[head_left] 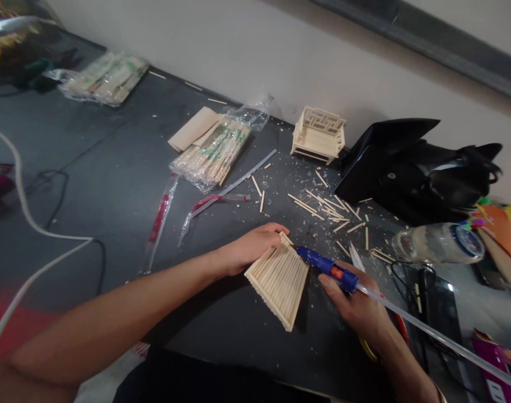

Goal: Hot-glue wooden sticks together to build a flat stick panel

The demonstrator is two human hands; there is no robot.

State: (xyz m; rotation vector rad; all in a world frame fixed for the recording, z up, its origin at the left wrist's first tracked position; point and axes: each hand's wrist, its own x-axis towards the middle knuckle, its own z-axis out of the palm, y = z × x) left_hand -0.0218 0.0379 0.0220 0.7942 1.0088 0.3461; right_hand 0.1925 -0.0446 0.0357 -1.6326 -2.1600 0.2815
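Observation:
My left hand point(255, 246) holds a panel of wooden sticks point(278, 277) by its far left corner, with the panel tilted above the dark table. A blue glue gun point(322, 263) is in my right hand point(360, 302), its tip at the panel's far right edge. A long clear glue stick point(431, 330) runs out of the gun's back toward the lower right. Scissors point(356, 258) with white blades lie by my right hand, partly hidden by it.
A small wooden stick-built frame point(318, 135) stands by the wall, beside a black bag point(415, 168). Loose sticks point(331, 207) and scraps lie beyond my hands. Bagged sticks point(215, 148), a clear jar point(437, 243) and a white cable point(24, 196) are on the table point(125, 151).

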